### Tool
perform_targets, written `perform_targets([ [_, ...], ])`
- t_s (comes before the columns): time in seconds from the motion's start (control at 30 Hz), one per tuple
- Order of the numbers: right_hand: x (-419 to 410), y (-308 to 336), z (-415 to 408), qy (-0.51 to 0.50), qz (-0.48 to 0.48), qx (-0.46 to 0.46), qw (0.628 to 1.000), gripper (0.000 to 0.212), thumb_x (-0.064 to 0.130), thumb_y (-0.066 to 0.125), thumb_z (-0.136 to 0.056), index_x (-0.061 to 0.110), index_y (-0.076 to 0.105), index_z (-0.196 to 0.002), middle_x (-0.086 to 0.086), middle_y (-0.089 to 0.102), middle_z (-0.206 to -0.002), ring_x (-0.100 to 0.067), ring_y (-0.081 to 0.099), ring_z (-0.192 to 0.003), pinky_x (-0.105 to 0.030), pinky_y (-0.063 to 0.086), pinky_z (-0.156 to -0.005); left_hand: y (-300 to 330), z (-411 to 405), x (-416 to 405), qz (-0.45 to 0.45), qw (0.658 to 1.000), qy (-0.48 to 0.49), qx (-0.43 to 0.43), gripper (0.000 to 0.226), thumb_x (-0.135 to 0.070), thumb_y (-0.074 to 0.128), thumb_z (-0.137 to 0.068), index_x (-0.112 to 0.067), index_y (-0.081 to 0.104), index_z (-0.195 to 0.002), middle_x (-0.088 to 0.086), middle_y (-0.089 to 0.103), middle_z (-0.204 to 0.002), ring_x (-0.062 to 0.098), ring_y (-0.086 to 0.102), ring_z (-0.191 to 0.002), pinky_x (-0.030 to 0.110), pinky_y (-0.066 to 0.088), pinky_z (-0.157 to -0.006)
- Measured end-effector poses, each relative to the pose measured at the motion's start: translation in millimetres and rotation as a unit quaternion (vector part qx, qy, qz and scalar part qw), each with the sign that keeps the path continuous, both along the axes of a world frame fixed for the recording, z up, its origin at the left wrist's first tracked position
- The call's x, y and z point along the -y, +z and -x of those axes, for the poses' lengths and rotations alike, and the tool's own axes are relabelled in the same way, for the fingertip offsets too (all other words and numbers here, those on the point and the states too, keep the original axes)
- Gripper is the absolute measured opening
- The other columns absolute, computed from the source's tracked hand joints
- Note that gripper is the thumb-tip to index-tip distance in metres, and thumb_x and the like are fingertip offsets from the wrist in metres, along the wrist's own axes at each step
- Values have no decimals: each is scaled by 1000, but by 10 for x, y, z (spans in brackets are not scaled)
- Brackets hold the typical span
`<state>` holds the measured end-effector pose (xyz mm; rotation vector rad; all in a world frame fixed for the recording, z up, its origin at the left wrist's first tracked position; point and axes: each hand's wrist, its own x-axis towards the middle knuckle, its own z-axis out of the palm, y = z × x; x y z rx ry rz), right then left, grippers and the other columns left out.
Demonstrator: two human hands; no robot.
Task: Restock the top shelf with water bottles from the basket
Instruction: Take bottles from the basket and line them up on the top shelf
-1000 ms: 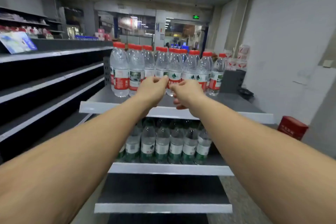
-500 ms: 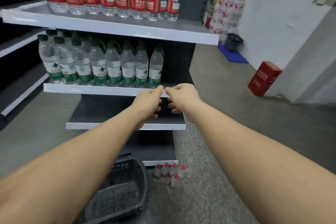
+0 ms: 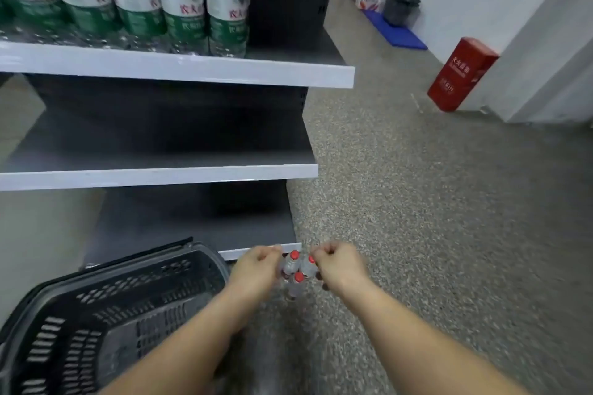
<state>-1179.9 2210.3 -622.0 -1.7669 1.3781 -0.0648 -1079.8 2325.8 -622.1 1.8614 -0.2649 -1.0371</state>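
Three red-capped water bottles (image 3: 296, 270) show in a tight cluster on the speckled floor, just right of the black plastic basket (image 3: 106, 314), which holds nothing I can see. My left hand (image 3: 256, 269) curls against the cluster's left side and my right hand (image 3: 340, 265) curls round its right side, fingertips wrapping a bottle. Both hands hide parts of the cluster. The top shelf is out of view.
Green-labelled bottles (image 3: 179, 0) line the upper visible shelf (image 3: 192, 69); two bare shelves (image 3: 192, 174) lie below. A red box (image 3: 462, 74) leans on the right wall, with a dark bin (image 3: 401, 5) and blue mat farther back.
My view has dropped from the top shelf to the floor. Both hands have come down from shelf height to the bottle cluster beside the basket and closed on it.
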Motion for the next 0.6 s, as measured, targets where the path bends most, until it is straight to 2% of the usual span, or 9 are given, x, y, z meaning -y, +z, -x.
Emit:
perform_targets([
  [0.07,179,-716,64,0,11,-23,1000,29,28,60,-89,17,59,-62,-17,71,-75,-38,71,-82,-48,58,-73,-694,50,233,-3,1000,-19,19,28,-21,52,-96,-17,58,-69,2,59,-68,19,50,-74,32,39,-70],
  [0.17,496,-1767,46,39,38,-58,997,23,31,53,-94,17,64,-79,-15,72,-88,-35,69,-94,-34,53,-77,-1716,-4,627,-21,998,-8,66,11,-20,54,-94,-14,64,-92,13,70,-95,21,56,-80,33,44,-77],
  [0.23,694,-2414,-6,67,66,-69,993,26,31,52,-95,10,68,-97,-17,73,-102,-34,67,-100,-32,48,-77,-2378,-156,850,-61,990,-7,127,24,-25,53,-95,-12,62,-113,9,67,-106,27,61,-97,29,44,-83],
  [0.3,836,-2949,-105,85,82,-69,991,28,32,53,-93,8,67,-99,-19,72,-103,-35,66,-100,-33,48,-78,-2951,-350,993,-105,977,-33,184,40,-30,53,-93,-11,56,-128,15,65,-117,35,60,-110,35,47,-95],
  [0.4,944,-3498,-268,104,101,-78,986,30,38,51,-93,12,65,-91,-20,71,-105,-36,65,-101,-34,49,-81,-3540,-596,1102,-186,948,-74,248,51,-32,51,-92,-18,45,-141,19,49,-138,39,48,-126,41,41,-106],
  [0.5,988,-3860,-350,147,147,-116,971,38,41,47,-94,9,67,-100,-20,69,-108,-37,64,-104,-35,50,-82,-3934,-735,1191,-249,916,-127,286,57,-37,48,-92,-22,38,-146,16,40,-145,40,41,-131,46,39,-108],
  [0.6,1006,-4130,-347,198,187,-177,946,34,36,48,-93,14,61,-117,-18,63,-121,-37,59,-113,-37,48,-88,-4265,-768,1267,-258,897,-174,312,56,-33,46,-93,-18,36,-146,17,38,-145,42,43,-130,49,41,-107],
])
